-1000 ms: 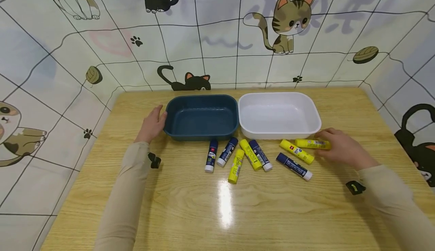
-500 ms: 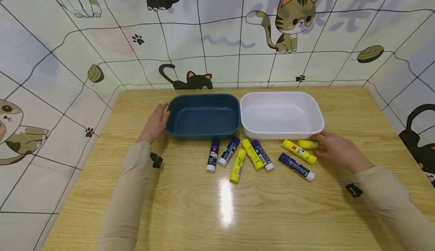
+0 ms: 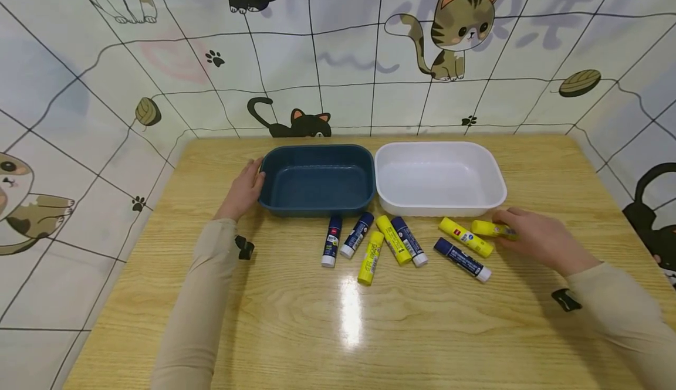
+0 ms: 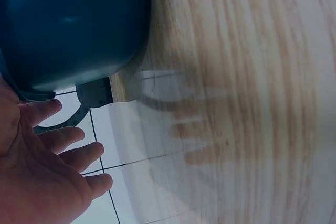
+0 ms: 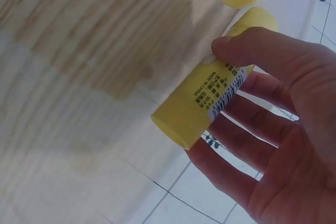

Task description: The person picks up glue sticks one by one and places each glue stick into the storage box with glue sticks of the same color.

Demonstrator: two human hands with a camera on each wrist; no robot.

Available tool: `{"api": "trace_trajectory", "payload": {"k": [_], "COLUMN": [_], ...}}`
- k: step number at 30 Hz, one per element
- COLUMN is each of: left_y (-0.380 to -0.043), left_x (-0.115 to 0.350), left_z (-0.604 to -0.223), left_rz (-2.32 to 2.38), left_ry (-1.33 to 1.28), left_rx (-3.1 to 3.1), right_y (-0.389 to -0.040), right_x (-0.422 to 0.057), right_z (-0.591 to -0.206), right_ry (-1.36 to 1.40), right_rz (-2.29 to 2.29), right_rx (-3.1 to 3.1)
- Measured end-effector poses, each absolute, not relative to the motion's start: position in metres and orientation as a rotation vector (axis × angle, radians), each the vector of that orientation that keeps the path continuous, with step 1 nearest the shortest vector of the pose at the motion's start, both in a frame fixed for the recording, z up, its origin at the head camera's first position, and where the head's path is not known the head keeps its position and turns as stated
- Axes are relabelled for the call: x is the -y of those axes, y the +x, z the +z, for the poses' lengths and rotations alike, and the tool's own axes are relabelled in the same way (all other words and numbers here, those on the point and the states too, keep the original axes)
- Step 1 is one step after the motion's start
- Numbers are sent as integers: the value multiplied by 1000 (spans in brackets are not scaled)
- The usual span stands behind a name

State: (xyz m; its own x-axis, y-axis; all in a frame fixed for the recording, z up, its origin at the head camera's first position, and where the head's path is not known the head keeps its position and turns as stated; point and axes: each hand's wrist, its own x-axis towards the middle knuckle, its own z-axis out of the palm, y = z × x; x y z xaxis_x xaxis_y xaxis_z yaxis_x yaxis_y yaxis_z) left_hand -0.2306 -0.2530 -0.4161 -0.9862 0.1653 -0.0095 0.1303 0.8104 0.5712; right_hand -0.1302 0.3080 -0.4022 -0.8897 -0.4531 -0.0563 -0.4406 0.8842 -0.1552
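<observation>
My right hand (image 3: 546,240) pinches a yellow glue stick (image 5: 210,95) between thumb and fingers, just off the front right corner of the white tray (image 3: 440,209). In the right wrist view, the thumb lies across the glue stick's label and the other fingers run beneath it. At the far left, my left hand (image 3: 242,194) rests against the left end of the dark blue tray (image 3: 317,209). Seen from the left wrist, the fingers spread loosely below the tray's rim, holding nothing. Another yellow glue stick (image 3: 466,237) and a blue one (image 3: 462,260) lie near my right hand.
Both trays stand side by side with nothing inside. In front of them lie several more glue sticks, among them a blue one (image 3: 331,241) and a yellow one (image 3: 371,258). A cat-patterned cloth (image 3: 348,56) rises behind the wooden table (image 3: 296,331).
My right hand has closed on the yellow glue stick and shifted it slightly right, turning its near end. The left hand stays by the blue tray. The head view has shifted a little.
</observation>
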Motion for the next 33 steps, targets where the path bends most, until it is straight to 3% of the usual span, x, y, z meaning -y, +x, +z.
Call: {"api": "trace_trajectory", "payload": {"k": [14,33], "left_y": [-230,-232], "left_x": [255,251], "left_z": [-419,-418], "left_rz": [943,881], "left_ry": [226,198], "left_rx": [-2918,-2928], "right_y": [-128,-161], "right_x": [-296,-285], "right_z": [-376,-336], "right_ry": [-928,-896], "right_rz": [-193,-142], "right_rx": [-2976,-2923]}}
